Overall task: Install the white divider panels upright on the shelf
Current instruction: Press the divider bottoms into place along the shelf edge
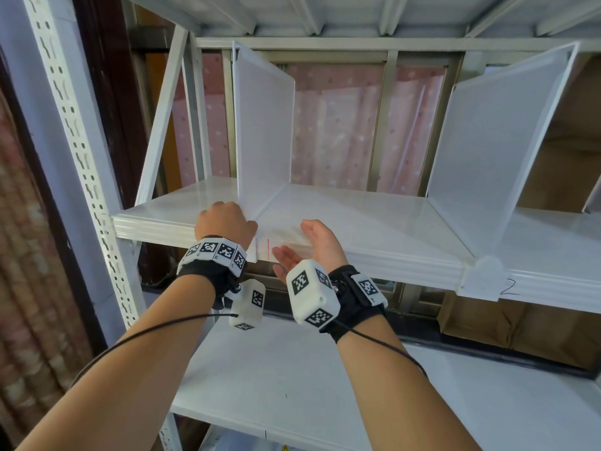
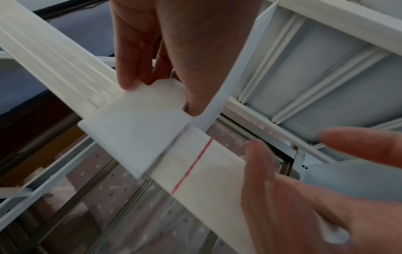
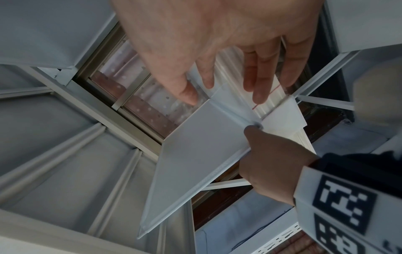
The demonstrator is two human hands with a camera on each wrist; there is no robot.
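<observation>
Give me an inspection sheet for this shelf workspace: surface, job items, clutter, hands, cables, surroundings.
Surface: white shelf, red line on its front lip.
Job's things: left divider panel upright, its front clip just left of the red line; right divider panel upright, front clip over the lip.
Clutter: nothing seen.
Grippers: left hand grips the left panel's front end; right hand open, palm up, holds nothing.
Cables: black wrist cables hang from both forearms.
Surroundings: pink curtain behind, perforated upright at left.

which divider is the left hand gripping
The left divider: the left hand grips its front clip. The right divider stands untouched.
</observation>
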